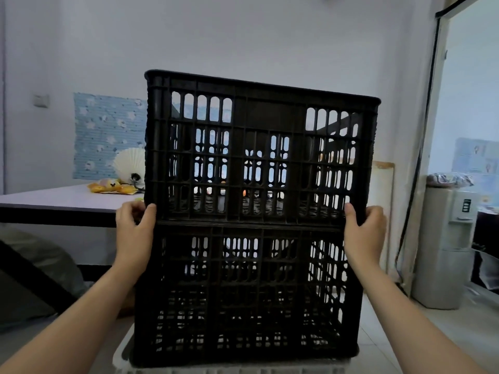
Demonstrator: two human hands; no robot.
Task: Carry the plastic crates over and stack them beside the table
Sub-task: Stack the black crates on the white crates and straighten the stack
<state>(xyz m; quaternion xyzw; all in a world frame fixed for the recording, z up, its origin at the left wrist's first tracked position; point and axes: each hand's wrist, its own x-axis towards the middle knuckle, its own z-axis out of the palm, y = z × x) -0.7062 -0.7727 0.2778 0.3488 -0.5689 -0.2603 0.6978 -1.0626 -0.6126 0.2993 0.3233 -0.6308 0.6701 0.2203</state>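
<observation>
In the head view, two black slatted plastic crates are seen one on top of the other in the middle of the frame. The upper crate (259, 147) is met at its base by the rim of the lower crate (243, 292); whether it is fully seated cannot be told. The lower crate is carried by a pale plastic rim (121, 356) at the bottom edge of the view.

The upper crate is held at both bottom corners. The left grip (133, 228) is closed round the lower left corner, with the thumb laid on the front face and the fingers curled round the side. The right grip (364, 233) is closed round the lower right corner in the same way, thumb in front and fingers hidden behind the side wall.

The stack is placed just beside the surface (54, 198), which is seen behind it on the left. On that surface, near the wall, a white paper fan (129, 160) and a yellow soft toy (110, 186) are found. A blue starred sheet (105, 130) is fixed to the wall above them. A water dispenser (445, 244) is stood on the floor to the right, by a doorway.
</observation>
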